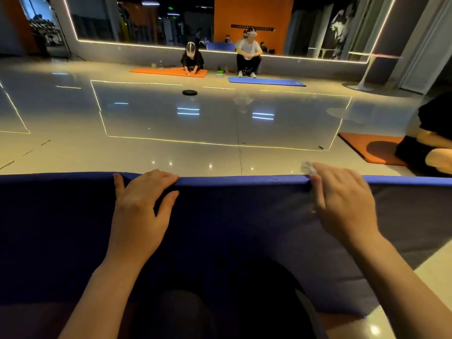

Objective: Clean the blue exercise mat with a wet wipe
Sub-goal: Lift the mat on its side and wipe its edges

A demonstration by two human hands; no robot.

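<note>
Close in front of the person, the blue exercise mat stretches across the whole lower view, its far edge raised into a long fold that runs from one side to the other above the glossy floor. At left of centre the left hand lies on that fold with its fingers hooked over the top edge and the thumb spread out along the near face, so its grip is curled round the mat's edge. Further right, the right hand sits on the same edge with its fingers bent; a crumpled wet wipe shows at the fingertips, bunched just over the top of the fold, and a thin part of it seems to trail down the near face beside the thumb, though it is blurred there. The right grip is thus closed on the wipe, which is touching the mat's upper edge. Beyond, an orange mat lies on the floor at the far right, with a person's dark-clad legs on it.
</note>
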